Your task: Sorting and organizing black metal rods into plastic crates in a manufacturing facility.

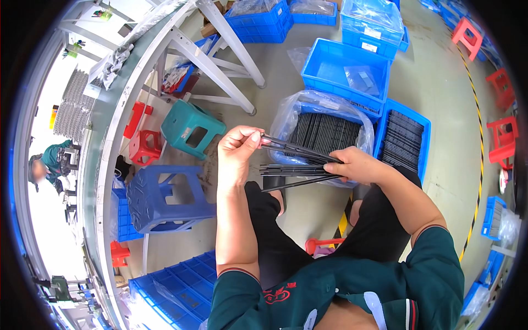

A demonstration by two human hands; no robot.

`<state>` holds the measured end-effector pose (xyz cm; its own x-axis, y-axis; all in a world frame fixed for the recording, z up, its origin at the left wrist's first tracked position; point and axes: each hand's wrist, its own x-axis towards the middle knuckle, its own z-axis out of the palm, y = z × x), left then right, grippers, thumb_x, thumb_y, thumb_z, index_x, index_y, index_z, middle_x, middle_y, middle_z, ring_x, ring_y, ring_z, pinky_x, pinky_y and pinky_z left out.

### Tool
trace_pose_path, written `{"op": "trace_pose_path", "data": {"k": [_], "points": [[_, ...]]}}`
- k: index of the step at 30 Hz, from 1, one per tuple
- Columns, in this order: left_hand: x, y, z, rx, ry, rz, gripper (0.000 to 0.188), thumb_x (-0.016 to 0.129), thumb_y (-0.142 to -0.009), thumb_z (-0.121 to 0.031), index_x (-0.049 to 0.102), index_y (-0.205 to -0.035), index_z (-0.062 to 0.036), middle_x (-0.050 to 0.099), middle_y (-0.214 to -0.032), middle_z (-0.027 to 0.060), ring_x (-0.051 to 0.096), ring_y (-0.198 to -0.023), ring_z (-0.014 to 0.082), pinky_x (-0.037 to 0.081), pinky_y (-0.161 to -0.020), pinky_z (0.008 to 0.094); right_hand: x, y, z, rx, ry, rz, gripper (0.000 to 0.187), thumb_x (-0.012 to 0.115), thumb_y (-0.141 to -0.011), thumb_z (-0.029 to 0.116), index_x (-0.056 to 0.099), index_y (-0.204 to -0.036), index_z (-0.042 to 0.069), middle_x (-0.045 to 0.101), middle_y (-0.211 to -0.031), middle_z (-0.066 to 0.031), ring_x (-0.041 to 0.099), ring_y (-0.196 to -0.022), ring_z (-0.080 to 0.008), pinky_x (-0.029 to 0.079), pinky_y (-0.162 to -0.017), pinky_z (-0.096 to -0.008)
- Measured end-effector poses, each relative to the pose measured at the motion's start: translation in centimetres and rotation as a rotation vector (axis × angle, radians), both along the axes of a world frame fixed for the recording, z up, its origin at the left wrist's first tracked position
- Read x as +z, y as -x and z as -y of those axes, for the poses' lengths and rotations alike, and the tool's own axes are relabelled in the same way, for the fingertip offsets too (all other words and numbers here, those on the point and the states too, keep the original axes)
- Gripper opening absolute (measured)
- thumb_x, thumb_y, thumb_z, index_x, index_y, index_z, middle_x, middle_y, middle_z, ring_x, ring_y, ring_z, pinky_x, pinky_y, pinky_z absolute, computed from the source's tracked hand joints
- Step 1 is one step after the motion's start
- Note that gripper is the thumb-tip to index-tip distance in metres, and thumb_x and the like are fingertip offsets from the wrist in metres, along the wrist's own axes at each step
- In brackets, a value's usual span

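Observation:
Several thin black rods (300, 169) fan out in front of me, held by their right ends in my right hand (356, 165), which is closed around them. With thumb and fingertips, my left hand (237, 147) pinches the left tip of the uppermost rods, apart from the lower ones. Just beyond the hands is a blue bin lined with clear plastic (281, 118), filled with rows of similar black rods (324, 132). To its right, another blue bin (427, 140) holds more dark rods (403, 137).
A blue crate (319, 74) with a plastic bag inside stands behind the bins. At left are a teal stool (184, 118), a blue stool (146, 192), a red stool (144, 146) and a long workbench (107, 148). Blue crates (181, 286) sit low left. Another person (52, 162) is far left.

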<state>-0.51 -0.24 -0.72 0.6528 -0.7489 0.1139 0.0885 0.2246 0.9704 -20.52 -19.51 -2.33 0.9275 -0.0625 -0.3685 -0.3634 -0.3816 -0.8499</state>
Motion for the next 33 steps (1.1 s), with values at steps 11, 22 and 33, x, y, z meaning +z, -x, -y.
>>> {"op": "trace_pose_path", "data": {"k": [11,22,33], "points": [[-0.8,-1.4,-0.5,-0.244,0.125,-0.356,0.011,0.067,-0.079,-0.002,0.062,-0.089,-0.0017,0.064,-0.083,0.0098,0.059,-0.074,0.015,0.045,-0.067,0.0262,-0.2,0.1,0.0,0.017,0.096,0.088,0.036,0.054,-0.088,0.034,0.058,-0.083,-0.001,0.057,-0.059,-0.012,0.06,-0.057,-0.0229,0.046,-0.056,-0.0341],[0.6,0.4,-0.4,-0.097,-0.057,-0.198,0.013,0.065,-0.08,-0.003,0.062,-0.092,0.0008,0.065,-0.087,0.0083,0.061,-0.078,0.0148,0.047,-0.072,0.0266,-0.5,0.0,-0.5,-0.026,0.138,0.103,0.039,0.052,-0.089,0.036,0.056,-0.078,-0.001,0.056,-0.059,-0.0148,0.059,-0.06,-0.0303,0.045,-0.057,-0.0385],[1.3,1.4,0.3,-0.046,-0.25,0.209,0.012,0.059,-0.083,0.001,0.064,-0.094,0.0014,0.063,-0.082,0.0033,0.06,-0.077,0.0095,0.046,-0.07,0.0211,0.1,-0.2,0.0,-0.003,0.132,0.05,0.037,0.053,-0.088,0.034,0.055,-0.077,-0.001,0.057,-0.059,-0.0132,0.059,-0.058,-0.0268,0.044,-0.056,-0.0368]]}}
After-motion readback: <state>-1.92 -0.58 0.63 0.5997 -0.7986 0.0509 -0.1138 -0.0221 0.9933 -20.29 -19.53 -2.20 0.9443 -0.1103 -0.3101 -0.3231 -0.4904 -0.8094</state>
